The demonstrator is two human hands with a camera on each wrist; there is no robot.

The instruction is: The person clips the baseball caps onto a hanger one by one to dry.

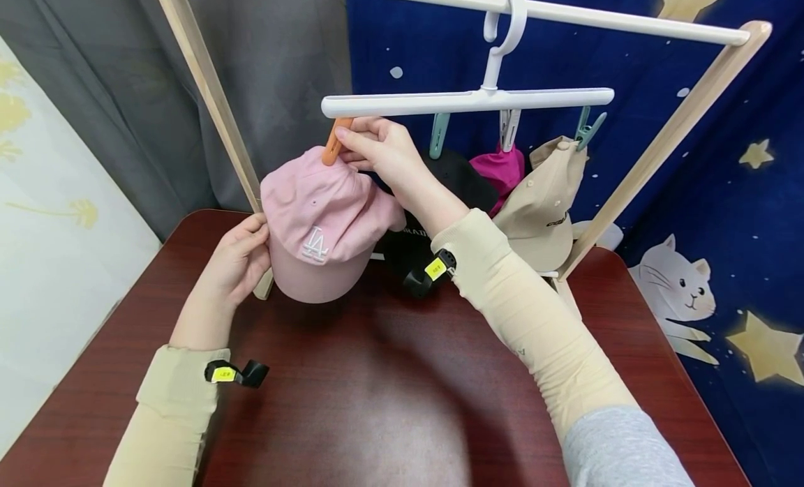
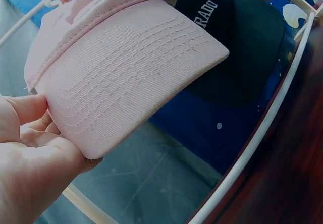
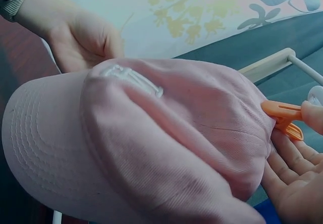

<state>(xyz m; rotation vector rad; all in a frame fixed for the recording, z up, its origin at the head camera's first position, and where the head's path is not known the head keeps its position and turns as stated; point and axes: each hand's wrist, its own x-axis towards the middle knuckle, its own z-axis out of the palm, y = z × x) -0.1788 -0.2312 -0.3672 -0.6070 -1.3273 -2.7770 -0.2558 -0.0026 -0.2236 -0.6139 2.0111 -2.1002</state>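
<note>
A pink baseball cap [image 1: 314, 215] with a white LA emblem hangs below the left end of a white hanger [image 1: 467, 102]. An orange clothespin [image 1: 336, 141] bites the top of its crown. My right hand [image 1: 383, 148] pinches that clothespin between thumb and fingers, as the right wrist view [image 3: 295, 176] also shows. At the cap's left edge my left hand [image 1: 237, 257] holds the side of the brim; in the left wrist view thumb and fingers pinch the brim's corner [image 2: 91, 146].
Behind the pink cap hang a black cap [image 1: 461, 176], a magenta cloth item [image 1: 502, 167] and a beige cap [image 1: 546, 201]. Green clothespins [image 1: 440, 135] and a white-grey one [image 1: 509, 130] hold them. The rack's wooden posts [image 1: 666, 145] stand on a dark red table [image 1: 352, 375].
</note>
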